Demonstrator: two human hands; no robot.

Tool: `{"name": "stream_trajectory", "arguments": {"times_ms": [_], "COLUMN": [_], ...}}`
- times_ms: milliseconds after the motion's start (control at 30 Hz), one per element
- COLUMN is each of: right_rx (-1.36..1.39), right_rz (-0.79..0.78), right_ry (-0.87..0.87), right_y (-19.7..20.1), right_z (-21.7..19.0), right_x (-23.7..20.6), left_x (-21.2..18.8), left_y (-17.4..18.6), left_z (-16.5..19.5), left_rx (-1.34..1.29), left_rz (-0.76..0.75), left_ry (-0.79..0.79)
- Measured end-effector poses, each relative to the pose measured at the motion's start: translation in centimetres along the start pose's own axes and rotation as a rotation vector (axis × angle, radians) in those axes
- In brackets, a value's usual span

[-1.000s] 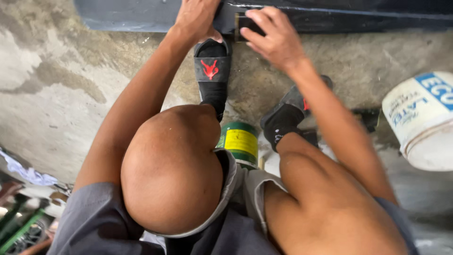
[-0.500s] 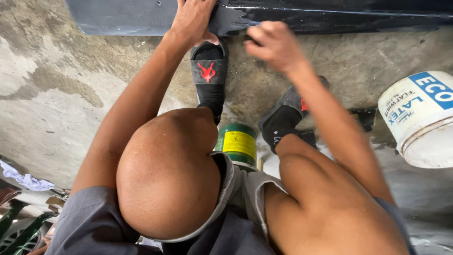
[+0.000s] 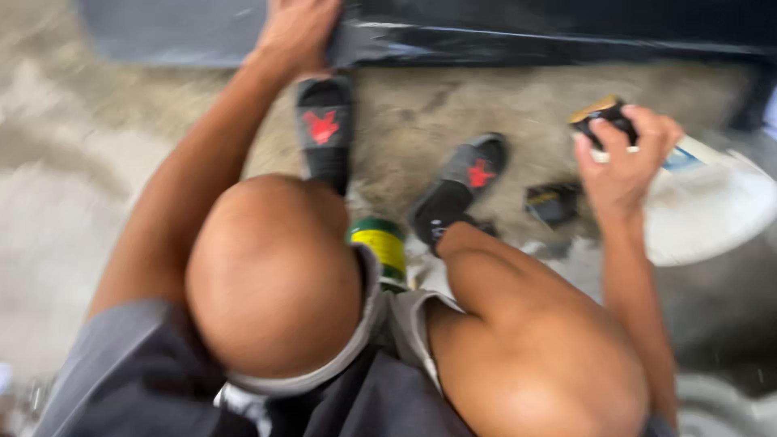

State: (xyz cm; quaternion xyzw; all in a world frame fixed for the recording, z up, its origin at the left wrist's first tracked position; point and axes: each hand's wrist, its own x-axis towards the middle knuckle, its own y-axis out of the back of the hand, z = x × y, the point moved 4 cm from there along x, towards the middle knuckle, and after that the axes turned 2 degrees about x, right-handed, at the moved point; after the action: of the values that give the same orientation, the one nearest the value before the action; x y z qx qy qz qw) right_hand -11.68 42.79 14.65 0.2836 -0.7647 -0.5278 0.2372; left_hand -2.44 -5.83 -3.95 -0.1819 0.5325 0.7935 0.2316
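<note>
The left hand (image 3: 295, 32), at 12 o'clock, presses on a dark panel (image 3: 518, 36). The right hand (image 3: 623, 158), at 2 o'clock, holds a small dark block (image 3: 603, 117) above a white bucket (image 3: 712, 210).

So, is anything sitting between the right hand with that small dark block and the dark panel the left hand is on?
Nothing visible does. The right hand holds the small dark block up over the white bucket, apart from the dark panel. Only bare concrete floor lies between. The left hand rests on the panel's edge.
</note>
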Motion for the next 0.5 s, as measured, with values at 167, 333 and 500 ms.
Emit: {"name": "stream_trajectory", "arguments": {"times_ms": [167, 333, 500], "right_rx": [-0.082, -0.135, -0.171], "right_rz": [0.282, 0.377, 0.398], "right_ry": [-0.269, -0.474, -0.579], "right_y": [9.8, 13.8, 15.3], "right_z": [-1.4, -1.9, -1.9], "right_x": [-7.0, -13.0, -16.8], "left_x": [-0.3, 0.0, 2.0], "left_y": [2.3, 1.9, 3.8], "left_z": [2.4, 4.1, 8.2], "left_rx": [0.051, -0.049, -0.066], "left_rz": [0.18, 0.195, 0.234], "left_ry": [-0.06, -0.123, -0.159]}}
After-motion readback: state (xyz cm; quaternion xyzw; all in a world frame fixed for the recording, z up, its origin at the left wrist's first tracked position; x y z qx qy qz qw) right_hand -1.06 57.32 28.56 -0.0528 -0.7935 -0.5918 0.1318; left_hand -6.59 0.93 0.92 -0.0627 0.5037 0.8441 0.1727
